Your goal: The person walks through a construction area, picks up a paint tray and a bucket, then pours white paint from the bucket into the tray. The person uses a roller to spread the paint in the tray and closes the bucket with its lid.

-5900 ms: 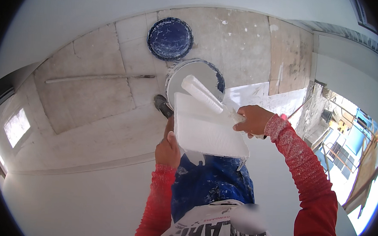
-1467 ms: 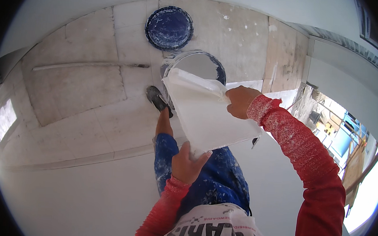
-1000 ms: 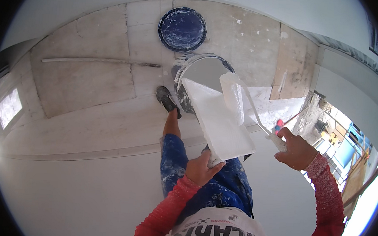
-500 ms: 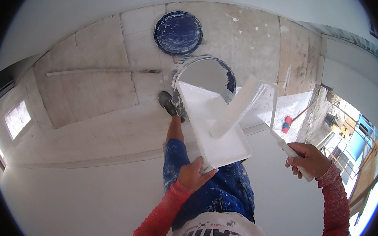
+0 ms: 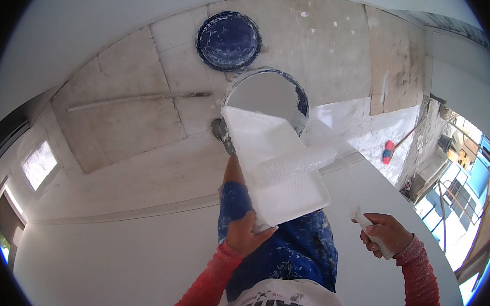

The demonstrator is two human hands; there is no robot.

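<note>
My left hand [image 5: 244, 233] is closed on the near corner of a white paint tray [image 5: 292, 203], with the thumb lying along its edge. The tray's far end overlaps the near rim of a bucket [image 5: 265, 92] of pale paint. My right hand [image 5: 384, 236] is wrapped round the handle of a paint roller [image 5: 294, 166]. Its long white sleeve lies across the tray, coated in wet-looking white paint. The thin wire frame between sleeve and handle hardly shows against the white wall.
A round dark blue lid [image 5: 228, 41], smeared with white, lies beyond the bucket. To the left, a long thin stick [image 5: 139, 101] rests on the floor sheets [image 5: 117, 128]. A red and blue broom head [image 5: 388, 152] is at the right, near an opening to outside.
The roller has come down and turned flatter across the tray. My right hand has lowered a little. The left hand still holds the tray, and the whole view has shifted slightly.
</note>
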